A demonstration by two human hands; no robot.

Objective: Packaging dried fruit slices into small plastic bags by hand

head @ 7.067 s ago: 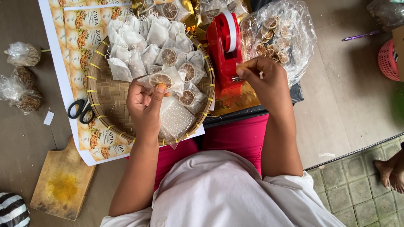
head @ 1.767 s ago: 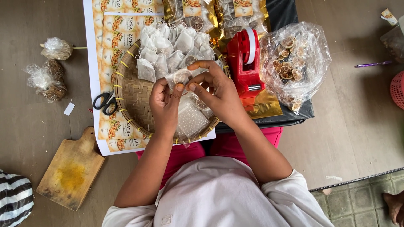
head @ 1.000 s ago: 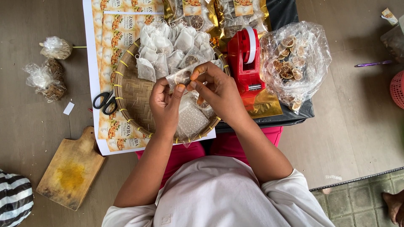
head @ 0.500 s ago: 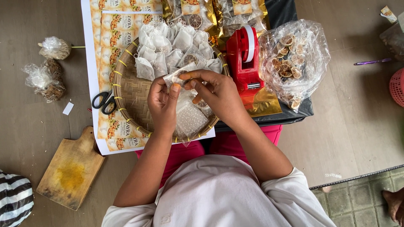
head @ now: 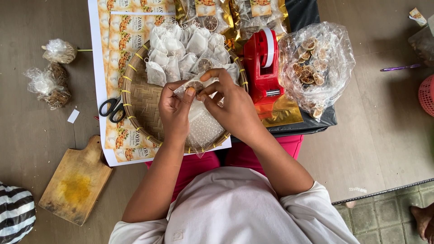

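Left hand (head: 175,108) and right hand (head: 233,106) both pinched on small clear sachet (head: 195,86) holding a dried slice, above woven tray (head: 140,101). Red tape dispenser (head: 263,68) just right of tray.

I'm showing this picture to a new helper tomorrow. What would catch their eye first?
Likely the red tape dispenser at top centre, right of the round woven tray heaped with small white sachets. Over the tray, the left hand and right hand pinch one small clear packet with a dried slice inside. Right of the dispenser sits a clear bag of dried slices.
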